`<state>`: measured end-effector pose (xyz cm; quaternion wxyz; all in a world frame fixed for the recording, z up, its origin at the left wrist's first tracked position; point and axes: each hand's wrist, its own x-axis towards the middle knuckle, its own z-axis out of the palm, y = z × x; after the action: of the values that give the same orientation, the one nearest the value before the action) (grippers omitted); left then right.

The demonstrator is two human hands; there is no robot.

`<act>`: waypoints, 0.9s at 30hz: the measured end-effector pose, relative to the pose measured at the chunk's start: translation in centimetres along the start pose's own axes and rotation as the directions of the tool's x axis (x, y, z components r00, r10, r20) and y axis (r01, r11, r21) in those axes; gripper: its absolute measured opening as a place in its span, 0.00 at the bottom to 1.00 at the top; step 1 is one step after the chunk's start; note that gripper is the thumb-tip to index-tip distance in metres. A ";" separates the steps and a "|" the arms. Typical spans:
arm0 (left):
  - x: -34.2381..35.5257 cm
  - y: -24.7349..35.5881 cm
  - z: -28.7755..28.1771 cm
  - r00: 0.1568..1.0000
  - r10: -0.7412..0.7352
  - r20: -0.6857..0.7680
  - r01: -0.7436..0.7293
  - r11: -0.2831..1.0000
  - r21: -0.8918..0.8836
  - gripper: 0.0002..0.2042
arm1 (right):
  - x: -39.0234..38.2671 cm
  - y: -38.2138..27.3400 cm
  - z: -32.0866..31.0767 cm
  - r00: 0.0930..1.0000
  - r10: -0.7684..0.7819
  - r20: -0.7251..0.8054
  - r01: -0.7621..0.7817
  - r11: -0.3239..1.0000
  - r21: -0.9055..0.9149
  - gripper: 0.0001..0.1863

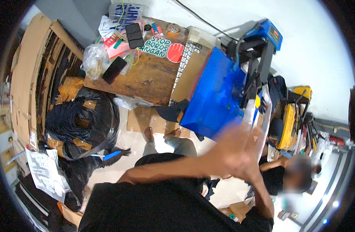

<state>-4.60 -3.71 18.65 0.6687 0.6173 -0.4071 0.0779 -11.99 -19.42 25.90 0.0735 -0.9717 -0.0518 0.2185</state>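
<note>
I see 2 hands raised together just right of the blue heat press [214, 92], both motion-blurred. The left hand [233, 152] comes across from a long bare forearm, fingers spread, pressed against a clear plastic sleeve [262, 112]; I can't tell if it actually grips it. The right hand [258, 176] sits below and just behind the left; blur hides its fingers, so its grip is unreadable too. The sleeve stands upright, touching the press's right edge, with something yellow and blue showing through it.

Left of the press: a wooden table [146, 77] carrying a black phone [114, 69], a black pouch [134, 35], a crumpled clear bag [94, 60], a roll of tape [173, 29] and a green sticker with a red hand shape [166, 48]. A brown cardboard sheet [189, 75] lies between table and press. Further left, a black plastic bag [82, 120] full of dark material, then stacked flattened cardboard [28, 73].

Below the press, my 2 bare feet [162, 134] on the pale floor. Right of the press, another person [285, 174] in a black shirt is seated, near yellow equipment [289, 120].
</note>
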 end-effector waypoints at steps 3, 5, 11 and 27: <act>1.8 3.1 8.9 0.966 0.131 0.222 -0.133 0.991 -0.004 0.33 | -0.3 0.2 2.4 0.995 0.093 0.039 -0.096 0.991 0.090 0.27; -0.3 1.6 9.3 0.937 -0.049 0.345 0.042 0.999 0.027 0.35 | -0.9 0.4 3.5 0.987 0.154 0.049 -0.159 0.978 0.132 0.28; -2.5 -1.6 9.5 0.842 -0.204 0.500 0.119 0.973 0.197 0.33 | -0.3 1.6 6.4 0.989 0.145 -0.001 -0.141 0.961 0.238 0.32; 14.8 -15.3 20.9 0.632 -0.267 0.727 -0.255 0.815 0.520 0.29 | 0.8 2.4 6.5 0.997 0.049 0.055 -0.061 0.970 0.234 0.40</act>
<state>5.06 -31.59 14.51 0.2068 0.7633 -0.6072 -0.0768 -13.96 -20.88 19.38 0.1810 -0.9515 -0.0002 0.2487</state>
